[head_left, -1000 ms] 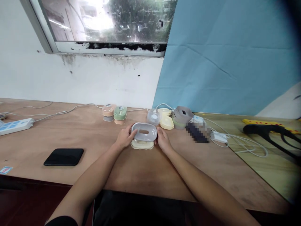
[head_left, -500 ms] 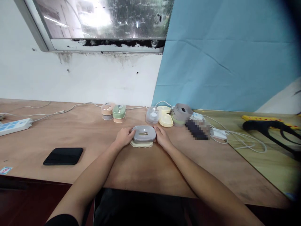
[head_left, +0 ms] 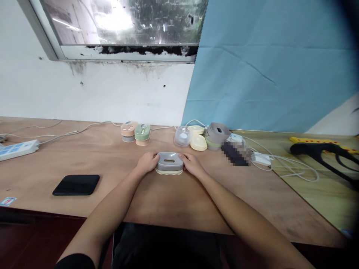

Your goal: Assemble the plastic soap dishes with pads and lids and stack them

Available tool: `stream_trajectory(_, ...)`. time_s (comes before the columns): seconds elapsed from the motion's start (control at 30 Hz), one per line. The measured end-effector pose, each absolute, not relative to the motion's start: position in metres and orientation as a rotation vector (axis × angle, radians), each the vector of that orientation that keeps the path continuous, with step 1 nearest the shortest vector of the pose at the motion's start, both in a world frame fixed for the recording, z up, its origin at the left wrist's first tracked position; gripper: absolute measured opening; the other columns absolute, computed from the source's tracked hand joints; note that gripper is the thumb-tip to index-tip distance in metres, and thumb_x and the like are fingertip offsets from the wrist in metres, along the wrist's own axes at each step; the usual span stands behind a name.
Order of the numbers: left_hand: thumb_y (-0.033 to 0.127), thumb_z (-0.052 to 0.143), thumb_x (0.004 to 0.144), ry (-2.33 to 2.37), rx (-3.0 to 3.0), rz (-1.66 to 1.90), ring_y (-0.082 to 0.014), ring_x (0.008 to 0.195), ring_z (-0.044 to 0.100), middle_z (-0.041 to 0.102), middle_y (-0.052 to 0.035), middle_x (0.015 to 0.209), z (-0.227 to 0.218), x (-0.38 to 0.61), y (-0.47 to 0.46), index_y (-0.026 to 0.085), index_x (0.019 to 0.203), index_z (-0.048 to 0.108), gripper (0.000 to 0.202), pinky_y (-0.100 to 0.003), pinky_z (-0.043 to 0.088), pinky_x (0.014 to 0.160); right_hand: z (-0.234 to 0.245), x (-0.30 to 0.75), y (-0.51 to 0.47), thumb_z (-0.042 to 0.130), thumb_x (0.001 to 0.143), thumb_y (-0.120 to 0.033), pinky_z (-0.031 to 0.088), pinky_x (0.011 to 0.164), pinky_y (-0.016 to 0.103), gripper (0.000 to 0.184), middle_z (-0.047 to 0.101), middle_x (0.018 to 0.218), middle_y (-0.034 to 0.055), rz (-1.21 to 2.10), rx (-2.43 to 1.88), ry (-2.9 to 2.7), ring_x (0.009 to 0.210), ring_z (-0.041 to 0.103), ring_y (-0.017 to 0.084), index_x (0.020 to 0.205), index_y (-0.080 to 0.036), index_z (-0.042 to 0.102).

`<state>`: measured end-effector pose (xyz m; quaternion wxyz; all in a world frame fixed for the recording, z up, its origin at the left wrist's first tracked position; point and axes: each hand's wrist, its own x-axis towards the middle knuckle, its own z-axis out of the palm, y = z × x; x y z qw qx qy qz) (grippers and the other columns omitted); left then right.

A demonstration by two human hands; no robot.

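In front of me a grey plastic box piece (head_left: 169, 165) with an oval slot in its top sits over a cream base (head_left: 169, 173); together they look like a soap box. My left hand (head_left: 148, 162) is closed on the grey piece's left end, thumb near the upper rim. At the opposite end my right hand (head_left: 192, 164) grips it the same way. Fingers behind the piece are partly hidden. Beyond it stand a clear lid (head_left: 182, 136), yellow pieces (head_left: 198, 142) and a stack of grey slotted pieces (head_left: 217, 131) over a green one.
Two small stacked boxes, one peach-topped (head_left: 128, 127) and one green-topped (head_left: 143, 131), stand near the wall. A black phone (head_left: 76, 185) lies left, with a power strip (head_left: 19, 150) farther out. Right are a white adapter (head_left: 261, 159), cables and a black-handled tool (head_left: 311, 150).
The grey piece has shifted slightly left and down, and now lines up more closely over the cream base. My right hand moved left with it.
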<state>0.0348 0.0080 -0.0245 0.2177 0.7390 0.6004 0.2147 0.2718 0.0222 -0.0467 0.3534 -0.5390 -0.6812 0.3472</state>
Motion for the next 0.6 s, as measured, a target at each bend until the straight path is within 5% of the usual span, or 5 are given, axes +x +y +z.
stream_trajectory(0.23,0.032,0.038,0.087,1.709,2.142,0.421,-0.0225,0.088,0.063,0.070,-0.0091,0.100,-0.0277,0.0353,0.0102,0.020,0.093,0.067,0.032,-0.028,0.044,0.070,-0.0441,0.2747,0.0225,0.044,0.088,-0.045,0.035,0.054,0.024,0.036,0.069,0.071,0.0042,0.584,-1.439,-2.041,0.064,0.059,0.016,0.072,-0.020,0.066)
stream_trajectory(0.6,0.029,0.038,0.087,1.628,2.204,0.446,-0.0225,0.091,0.064,0.071,-0.0083,0.102,-0.0289,0.0338,0.0104,0.022,0.102,0.067,0.034,-0.028,0.045,0.076,-0.0395,0.2801,0.0235,0.043,0.091,-0.043,0.043,0.065,0.026,0.033,0.071,0.088,0.0051,0.639,-1.348,-2.161,0.077,0.063,0.019,0.092,-0.021,0.068)
